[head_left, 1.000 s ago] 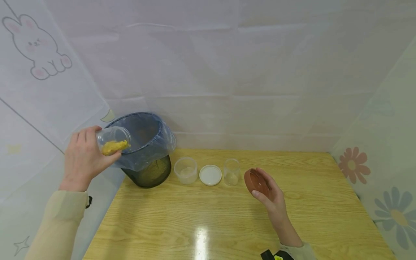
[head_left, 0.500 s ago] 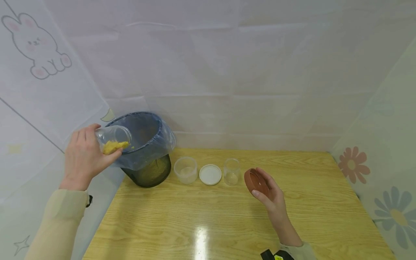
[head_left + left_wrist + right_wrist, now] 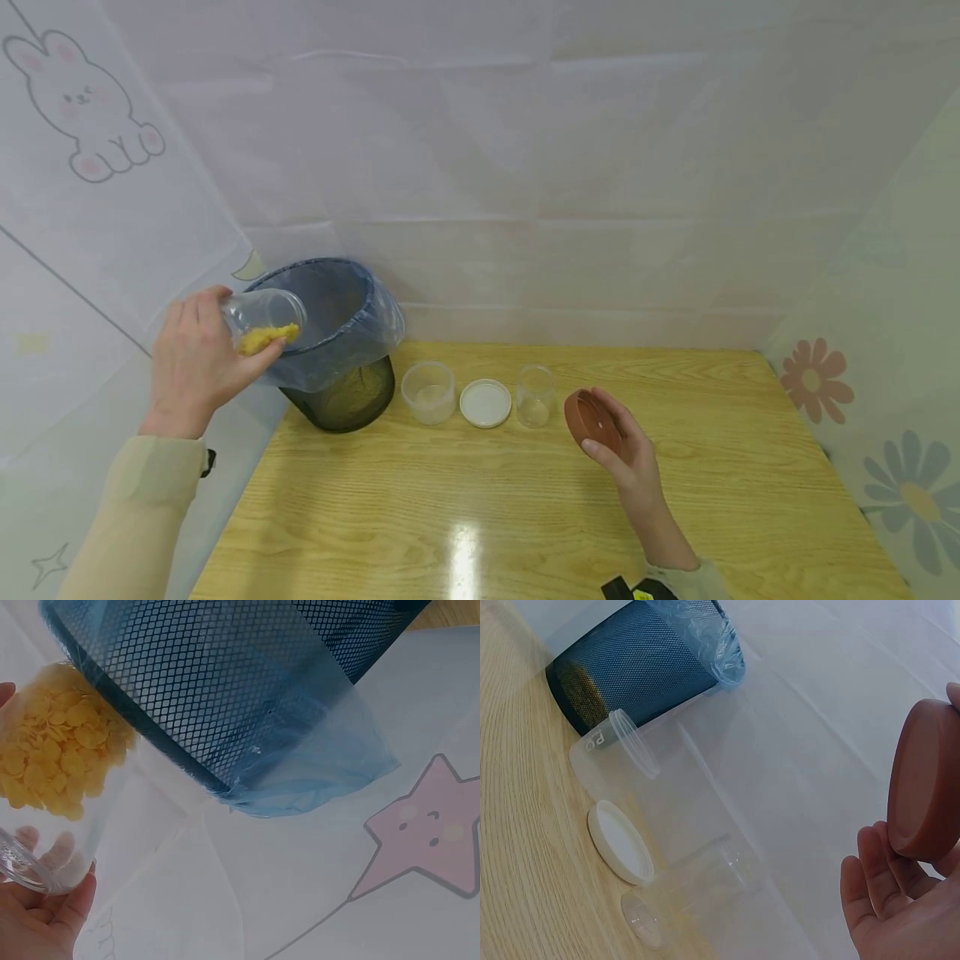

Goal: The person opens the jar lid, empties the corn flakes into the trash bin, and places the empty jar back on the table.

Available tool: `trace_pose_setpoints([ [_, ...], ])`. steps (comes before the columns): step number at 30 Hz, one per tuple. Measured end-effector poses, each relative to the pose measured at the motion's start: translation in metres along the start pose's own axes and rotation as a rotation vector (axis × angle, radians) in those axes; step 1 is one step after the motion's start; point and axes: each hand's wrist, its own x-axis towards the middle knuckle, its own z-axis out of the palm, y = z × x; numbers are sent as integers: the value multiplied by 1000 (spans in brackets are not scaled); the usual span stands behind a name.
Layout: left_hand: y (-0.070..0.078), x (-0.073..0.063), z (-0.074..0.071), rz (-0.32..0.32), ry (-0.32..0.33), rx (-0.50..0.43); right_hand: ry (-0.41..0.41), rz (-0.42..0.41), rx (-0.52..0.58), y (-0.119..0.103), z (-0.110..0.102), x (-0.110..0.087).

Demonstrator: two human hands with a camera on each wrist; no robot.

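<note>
My left hand (image 3: 197, 354) grips a clear plastic jar (image 3: 255, 309) tilted on its side, its mouth over the rim of a black mesh trash bin (image 3: 348, 400) lined with a blue bag (image 3: 382, 321). Yellow flakes (image 3: 64, 742) lie along the jar's lower side toward the mouth. On the other side, my right hand (image 3: 628, 454) holds a reddish-brown round lid (image 3: 588, 417) by its edge, raised above the wooden table with its hollow side facing left. From the right wrist view, the lid's flat outer face (image 3: 919, 780) shows.
A row stands on the wooden table (image 3: 480, 483) right of the bin: a wide clear tub (image 3: 429, 400), a white lid (image 3: 486, 404) lying flat and a narrow clear jar (image 3: 535, 400). A pale wall sheet (image 3: 540, 208) hangs close behind.
A few small flakes drop from the jar's mouth half a second ago and are gone from sight now. The jar has shifted very slightly right; the right hand and lid stay put.
</note>
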Motion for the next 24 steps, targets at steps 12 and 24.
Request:
trace_pose_setpoints([
  [12,3,-1,0,-85,-56,-24,3,1,-5,1,-1,0],
  [24,3,-1,1,-162,-80,-21,7,8,-14,2,0,0],
])
